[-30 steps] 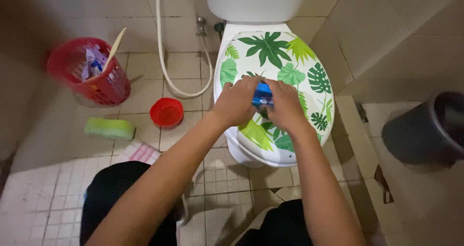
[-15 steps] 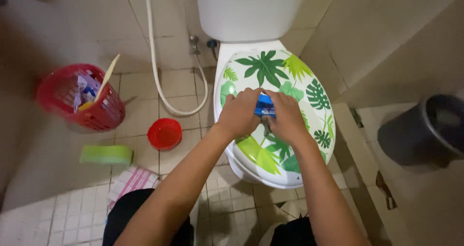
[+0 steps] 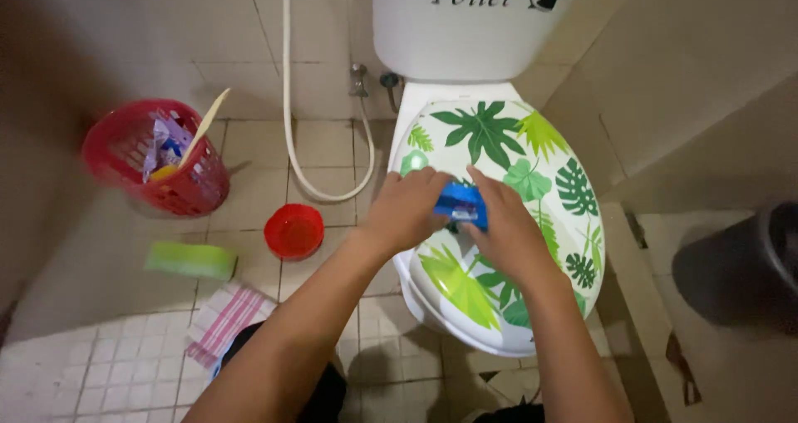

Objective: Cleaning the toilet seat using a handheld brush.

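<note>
Both hands meet over the closed toilet lid (image 3: 499,190), white with green leaf print, roughly at its middle, a bit toward the left edge. Left hand (image 3: 409,211) is curled, fingers bent over the left end of a small blue packet (image 3: 460,204), gripping it. Right hand (image 3: 509,232) is partly closed too, fingertips pinching the packet's right end; thumb hidden under the hand, so exact grip there unclear. The packet sits between the two hands just above the lid; can't tell if it touches the lid. Both forearms come up from the bottom edge of the view. White cistern (image 3: 465,24) stands behind the lid at the top, with a dark decal on its front. A white hose (image 3: 288,99) hangs down the tiled wall to the left of the cistern and loops onto the floor near the bowl. On the tiled floor (image 3: 100,365), left of the toilet: a red round bowl (image 3: 293,231) close to the toilet base, a green sponge (image 3: 190,260) further left, a pink-striped cloth (image 3: 226,319) near the left forearm, and a red mesh basket (image 3: 158,161) against the far wall holding wrappers and a pale stick. A dark grey bucket (image 3: 744,265) sits at the right edge, well apart from the hands.
</note>
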